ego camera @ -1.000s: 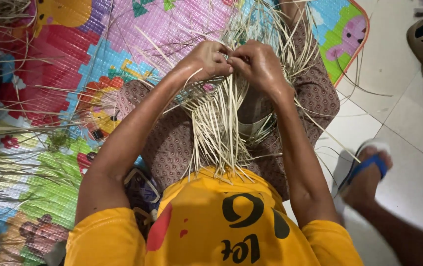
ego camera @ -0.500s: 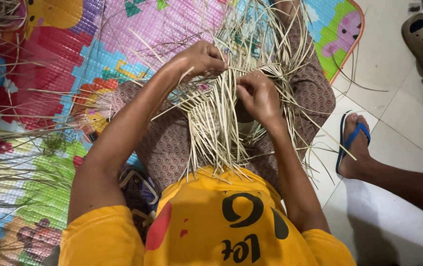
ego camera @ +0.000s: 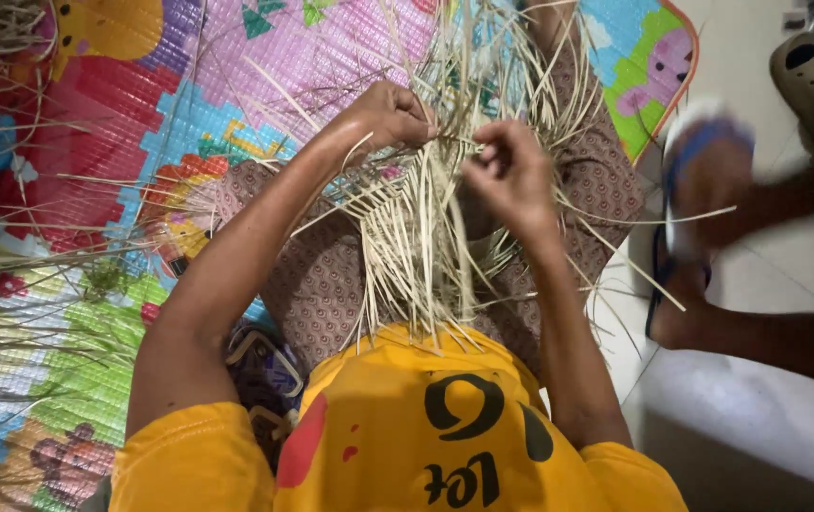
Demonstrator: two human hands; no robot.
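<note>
Surface: colourful printed plastic floor mat [ego camera: 94,171].
Left hand [ego camera: 390,116]: clenched on pale dried straw weave [ego camera: 426,237] strands.
Right hand [ego camera: 511,175]: fingers pinching strands just beside.

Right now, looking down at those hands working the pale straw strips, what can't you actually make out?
Head view only:
- Which strip each hand pinches: left hand and right hand have fingertips buried in the straw strips.
- The woven piece's far end: cut off by the top edge.
- Another person's foot and blue sandal: motion-blurred.
- The play mat pattern: partly covered by loose straw and arms.
- The grey shoe: cut by the right edge.
</note>
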